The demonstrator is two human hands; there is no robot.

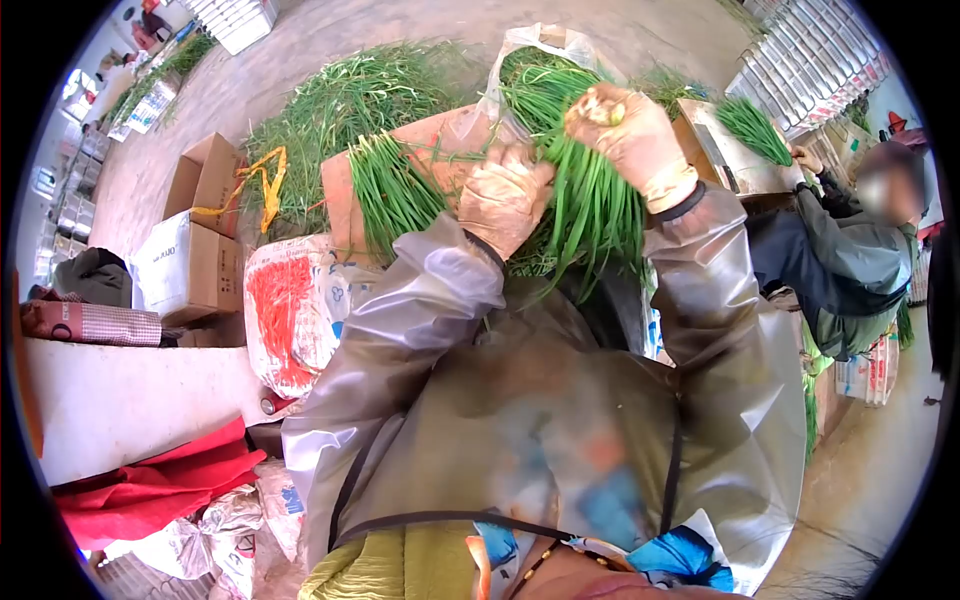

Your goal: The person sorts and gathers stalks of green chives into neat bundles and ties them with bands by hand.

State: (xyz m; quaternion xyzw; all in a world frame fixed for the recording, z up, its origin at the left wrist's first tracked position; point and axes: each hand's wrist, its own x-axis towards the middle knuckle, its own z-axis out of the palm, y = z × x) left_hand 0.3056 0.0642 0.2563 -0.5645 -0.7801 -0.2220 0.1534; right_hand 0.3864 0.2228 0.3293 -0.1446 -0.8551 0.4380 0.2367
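Note:
My right hand point(635, 145), gloved, is closed around a bunch of green chives point(595, 215); the pale stem ends show at the fingers and the long leaves hang down. Just left of that bunch is my left hand point(505, 198), also gloved, its fingers curled together; what they pinch, if anything, I cannot make out. A second bundle of chives point(395, 195) lies on a brown board point(340, 205) to the left of my left hand. Behind my hands, more chives point(545, 85) sit in a clear plastic bag point(570, 40).
Loose greens point(345, 110) are heaped on the floor at the back left. Cardboard boxes point(210, 270) and a white sack with red strands point(285, 310) stand left. On the right, a co-worker point(850, 250) sits near a board holding chives point(755, 130). White crates point(810, 60) are stacked behind.

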